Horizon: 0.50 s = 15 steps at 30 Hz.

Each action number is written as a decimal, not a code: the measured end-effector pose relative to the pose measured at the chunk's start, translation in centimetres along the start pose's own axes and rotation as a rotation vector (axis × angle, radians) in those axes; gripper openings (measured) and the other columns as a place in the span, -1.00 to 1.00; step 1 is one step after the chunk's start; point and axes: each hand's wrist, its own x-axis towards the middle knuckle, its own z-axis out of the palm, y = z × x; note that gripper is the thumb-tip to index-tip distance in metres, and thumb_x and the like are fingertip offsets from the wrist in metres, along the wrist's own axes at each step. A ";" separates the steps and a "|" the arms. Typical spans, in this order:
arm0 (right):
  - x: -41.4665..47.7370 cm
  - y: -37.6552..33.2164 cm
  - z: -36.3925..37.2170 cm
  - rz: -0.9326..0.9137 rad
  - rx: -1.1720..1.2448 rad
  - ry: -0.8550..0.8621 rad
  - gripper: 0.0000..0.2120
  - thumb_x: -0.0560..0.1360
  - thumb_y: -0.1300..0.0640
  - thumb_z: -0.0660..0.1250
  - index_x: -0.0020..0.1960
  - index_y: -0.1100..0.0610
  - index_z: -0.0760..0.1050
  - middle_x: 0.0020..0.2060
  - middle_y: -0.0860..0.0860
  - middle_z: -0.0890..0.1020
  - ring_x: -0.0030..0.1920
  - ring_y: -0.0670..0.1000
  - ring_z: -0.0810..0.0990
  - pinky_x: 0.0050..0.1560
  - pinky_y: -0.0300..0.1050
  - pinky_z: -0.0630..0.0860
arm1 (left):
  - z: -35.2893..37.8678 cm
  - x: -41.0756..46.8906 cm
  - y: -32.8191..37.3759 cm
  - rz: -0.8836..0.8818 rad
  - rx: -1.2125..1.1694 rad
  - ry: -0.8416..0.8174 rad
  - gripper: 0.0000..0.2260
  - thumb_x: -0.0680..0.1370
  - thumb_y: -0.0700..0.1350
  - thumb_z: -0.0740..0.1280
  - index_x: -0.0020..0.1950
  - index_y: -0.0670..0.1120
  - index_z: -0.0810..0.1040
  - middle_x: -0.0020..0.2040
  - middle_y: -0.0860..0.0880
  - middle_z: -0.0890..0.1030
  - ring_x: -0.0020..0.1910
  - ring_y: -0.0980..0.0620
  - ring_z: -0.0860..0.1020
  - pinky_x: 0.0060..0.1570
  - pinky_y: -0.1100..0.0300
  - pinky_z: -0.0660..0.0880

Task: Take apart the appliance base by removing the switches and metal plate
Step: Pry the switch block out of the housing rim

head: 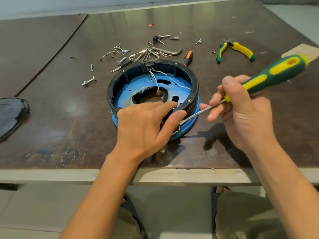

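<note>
A round blue appliance base (133, 87) with a black rim lies open side up on the table. A black switch block (148, 66) with white wires sits inside its far wall. My left hand (145, 125) grips the near rim, fingers over the edge and thumb on the outside. My right hand (241, 111) holds a green and yellow screwdriver (276, 71). Its metal shaft (200, 112) points left, and the tip meets the base's near side wall beside my left thumb.
Loose screws, bolts, hex keys and wire clips (146, 52) lie behind the base. Pliers (236, 50) with green and yellow handles lie at the back right, an orange-handled screwdriver (188, 57) by the rim. A black cover (12, 114) lies at the left edge.
</note>
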 end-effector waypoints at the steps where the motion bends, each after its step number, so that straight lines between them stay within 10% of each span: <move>1: 0.1 0.3 0.1 0.043 0.014 0.049 -0.77 0.63 0.14 0.34 -0.20 0.13 0.54 -0.43 0.08 0.62 -0.57 0.00 0.59 -0.25 0.00 0.68 | 0.0 0.0 0.0 0.011 -0.014 0.021 -0.48 0.70 0.19 0.00 0.04 0.01 0.71 -0.23 0.05 0.70 -0.22 0.03 0.66 -0.35 -0.04 0.49; 15: -1.0 0.0 0.5 -0.217 -0.110 -0.117 -0.79 0.62 0.05 0.37 -0.19 -0.05 0.57 -0.39 0.04 0.64 -0.55 0.08 0.62 -0.34 0.14 0.64 | -0.1 0.1 0.3 -0.018 0.108 0.014 -0.61 0.71 0.06 0.12 -0.08 0.02 0.69 -0.32 0.06 0.62 -0.33 0.02 0.58 -0.41 -0.04 0.45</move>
